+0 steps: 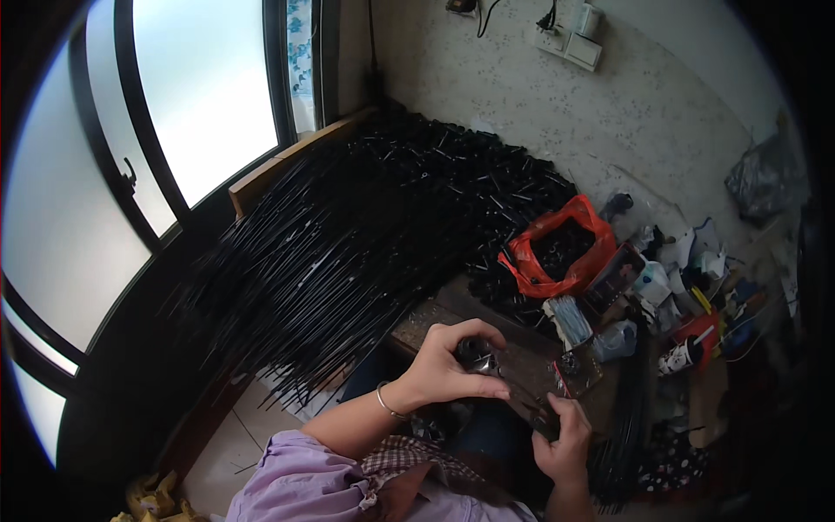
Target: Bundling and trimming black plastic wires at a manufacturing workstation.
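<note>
My left hand point(444, 370), with a bangle at the wrist, curls around a dark tool with a shiny metal part point(488, 365). Its thumb stretches along the near side of the tool, and the fingers hook over the top. Lower and to the right, my right hand point(565, 437) closes on the tool's dark, handle-like end. The tool slants between both hands over my lap and the near edge of a worn wooden bench point(452, 304). Its exact kind is too dark to make out. Whether a small piece sits between the left fingers is hidden.
Long thin black rods point(304, 270) lie heaped at left, their ends jutting past the bench. Behind rises a pile of short black pieces point(470, 165). At right are a red plastic bag point(524, 261) with black bits, blue sticks point(571, 320), and a cup with a straw point(680, 358).
</note>
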`<act>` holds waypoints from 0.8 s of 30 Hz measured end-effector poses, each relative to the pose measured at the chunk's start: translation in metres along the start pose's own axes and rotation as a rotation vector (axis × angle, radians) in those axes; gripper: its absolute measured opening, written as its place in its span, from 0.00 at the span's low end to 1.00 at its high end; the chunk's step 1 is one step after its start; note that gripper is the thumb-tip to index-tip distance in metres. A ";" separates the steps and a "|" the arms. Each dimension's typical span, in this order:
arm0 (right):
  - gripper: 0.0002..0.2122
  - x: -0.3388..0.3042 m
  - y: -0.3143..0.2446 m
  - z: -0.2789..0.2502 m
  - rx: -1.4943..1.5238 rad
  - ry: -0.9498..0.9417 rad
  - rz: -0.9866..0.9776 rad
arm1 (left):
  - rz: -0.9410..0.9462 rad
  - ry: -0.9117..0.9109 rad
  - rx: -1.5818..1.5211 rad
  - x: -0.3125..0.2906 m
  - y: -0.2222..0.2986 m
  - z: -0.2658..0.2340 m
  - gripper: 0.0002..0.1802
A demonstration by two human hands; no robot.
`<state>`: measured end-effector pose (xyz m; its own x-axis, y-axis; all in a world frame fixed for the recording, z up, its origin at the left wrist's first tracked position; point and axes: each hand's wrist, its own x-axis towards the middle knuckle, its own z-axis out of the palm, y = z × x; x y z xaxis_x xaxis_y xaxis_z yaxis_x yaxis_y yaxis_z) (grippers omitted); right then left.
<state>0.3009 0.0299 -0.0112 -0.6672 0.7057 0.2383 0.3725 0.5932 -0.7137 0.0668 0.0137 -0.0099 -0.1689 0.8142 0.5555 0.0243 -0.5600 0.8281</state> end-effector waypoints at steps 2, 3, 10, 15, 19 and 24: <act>0.11 -0.012 0.003 -0.006 0.422 -0.289 0.315 | -0.028 -0.037 -0.069 0.002 0.002 0.002 0.30; 0.10 -0.020 0.009 0.002 1.021 -0.460 0.527 | -0.024 -0.084 -0.103 0.003 0.002 0.005 0.30; 0.17 -0.002 0.007 0.014 0.556 -0.418 0.329 | 0.034 -0.067 0.035 0.005 -0.004 0.015 0.30; 0.19 0.006 0.019 0.006 -0.595 0.437 -0.314 | -0.013 -0.058 -0.007 0.003 -0.010 0.012 0.29; 0.09 -0.028 0.008 0.032 0.711 -0.366 0.403 | 0.003 -0.077 0.001 0.007 -0.006 0.020 0.25; 0.26 -0.010 0.003 0.009 1.164 -0.532 0.418 | -0.125 -0.108 0.072 0.003 -0.002 0.020 0.20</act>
<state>0.3022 0.0211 -0.0218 -0.9054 0.3591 -0.2263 0.0251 -0.4868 -0.8731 0.0855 0.0203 -0.0084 -0.0688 0.8908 0.4492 0.0811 -0.4438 0.8924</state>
